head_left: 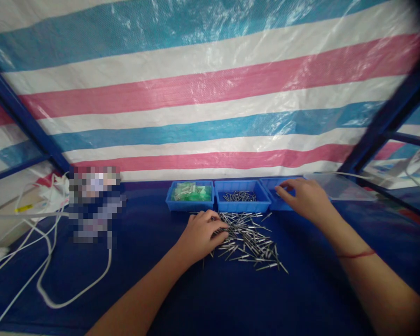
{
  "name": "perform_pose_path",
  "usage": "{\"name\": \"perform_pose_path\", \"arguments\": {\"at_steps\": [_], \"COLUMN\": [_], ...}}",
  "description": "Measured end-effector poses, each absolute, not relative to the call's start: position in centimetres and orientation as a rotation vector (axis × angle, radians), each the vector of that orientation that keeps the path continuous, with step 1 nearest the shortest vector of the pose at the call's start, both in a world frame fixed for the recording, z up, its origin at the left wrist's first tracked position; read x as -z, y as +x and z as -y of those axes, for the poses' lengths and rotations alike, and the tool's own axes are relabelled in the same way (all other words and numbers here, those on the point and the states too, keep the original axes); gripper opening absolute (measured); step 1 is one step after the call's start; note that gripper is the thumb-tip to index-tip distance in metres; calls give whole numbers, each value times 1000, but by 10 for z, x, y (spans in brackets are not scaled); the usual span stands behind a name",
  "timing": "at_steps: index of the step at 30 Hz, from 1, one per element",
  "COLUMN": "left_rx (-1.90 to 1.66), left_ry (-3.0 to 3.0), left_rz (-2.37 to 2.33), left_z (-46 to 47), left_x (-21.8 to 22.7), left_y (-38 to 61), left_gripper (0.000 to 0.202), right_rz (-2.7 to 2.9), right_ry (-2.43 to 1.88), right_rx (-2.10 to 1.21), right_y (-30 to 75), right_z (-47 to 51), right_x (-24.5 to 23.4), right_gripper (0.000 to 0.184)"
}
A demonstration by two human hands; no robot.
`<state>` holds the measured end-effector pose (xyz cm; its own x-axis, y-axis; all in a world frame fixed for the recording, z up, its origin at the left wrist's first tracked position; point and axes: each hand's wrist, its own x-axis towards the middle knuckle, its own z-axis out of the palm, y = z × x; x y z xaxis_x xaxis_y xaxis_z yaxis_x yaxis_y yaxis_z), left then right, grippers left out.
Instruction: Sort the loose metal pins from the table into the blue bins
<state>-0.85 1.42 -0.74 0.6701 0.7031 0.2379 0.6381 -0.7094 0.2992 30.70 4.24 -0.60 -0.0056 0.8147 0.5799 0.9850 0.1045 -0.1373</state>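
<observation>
Loose blind rivets (248, 235), silvery with thin stems, lie in a spread pile on the dark blue tabletop. My left hand (203, 235) rests over the pile's left edge, its thumb and index finger apart and rivets showing between them. The undersides of its other fingers are hidden. Above the right blue bin (271, 196) hovers my right hand (306, 198), fingers pointing left and slightly parted, with nothing visible in them. Its hand hides much of that bin's inside. The middle blue bin (243, 206) contains more rivets (240, 196).
Left of the middle bin stands another blue bin (190, 205) with green and clear small packets (192, 192). A translucent sheet or lid (346, 186) lies at back right. White cables (52, 261) run over the left side. Striped sheeting (210, 93) hangs behind, between blue frame posts.
</observation>
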Motion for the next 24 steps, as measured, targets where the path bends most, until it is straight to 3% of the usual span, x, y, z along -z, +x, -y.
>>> {"name": "perform_pose_path", "arguments": {"at_steps": [5,12,18,24], "left_rx": [-520,-759,-1046,-1074], "left_ry": [2739,2583,2284,2101], "left_rz": [-1106,-1095,-1020,-1053], "left_z": [-14,-17,-11,-11], "left_x": [9,8,3,5], "left_y": [-5,-3,1,2], "left_gripper": [23,22,19,15], "right_rz": [1900,2251,2204,2042], "right_ry": [-1564,-1151,-981,-1044], "right_rx": [372,-50,-459,-545], "right_y": [272,207,175,172], "right_z": [-29,-5,1,1], "right_x": [-11,-5,11,12], "right_gripper": [25,13,15,25]}}
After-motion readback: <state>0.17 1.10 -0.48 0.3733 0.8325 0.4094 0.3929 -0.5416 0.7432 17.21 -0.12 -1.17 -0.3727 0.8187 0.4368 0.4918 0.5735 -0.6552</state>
